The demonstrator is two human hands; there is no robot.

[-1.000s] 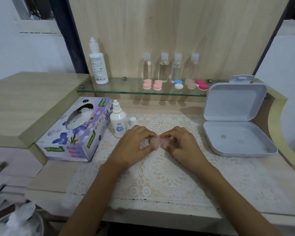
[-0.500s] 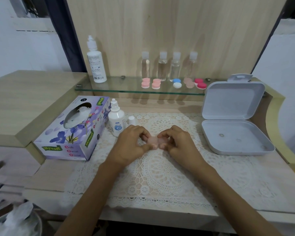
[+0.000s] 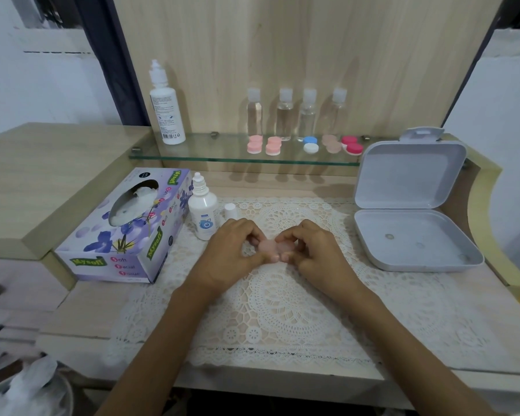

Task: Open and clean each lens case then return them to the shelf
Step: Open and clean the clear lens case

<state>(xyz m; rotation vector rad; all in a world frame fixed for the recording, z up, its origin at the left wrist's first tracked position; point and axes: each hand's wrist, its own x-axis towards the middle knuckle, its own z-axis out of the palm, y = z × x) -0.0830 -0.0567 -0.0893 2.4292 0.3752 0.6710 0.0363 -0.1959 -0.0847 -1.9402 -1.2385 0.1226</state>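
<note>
Lens case (image 3: pixel 269 246) in pale pink sits between my hands, over the middle of the lace mat (image 3: pixel 282 298) on the tabletop (image 3: pixel 81 310). My left hand (image 3: pixel 231 253) pinches its left end with thumb and curled fingers, and my right hand (image 3: pixel 315 253) pinches its right end the same way, thumbs nearly meeting below it. I cannot tell whether it touches the mat, nor whether its caps are on.

Just left of my left hand stands a small white dropper bottle (image 3: pixel 204 210), with a loose white cap (image 3: pixel 229 211) beside it. Further left lies a purple tissue box (image 3: pixel 123 226) with a tissue poking out of the top. To the right, a grey box (image 3: pixel 415 235) lies open with its lid upright.

Behind all this a glass shelf (image 3: pixel 210 150) carries a tall white bottle (image 3: pixel 165 106) at its left end and four clear bottles (image 3: pixel 284 114) in a row. In front of those sit five more cases: two pink (image 3: pixel 255 144), one blue and white (image 3: pixel 310 144), one beige (image 3: pixel 330 143) and one red (image 3: pixel 351 144).
</note>
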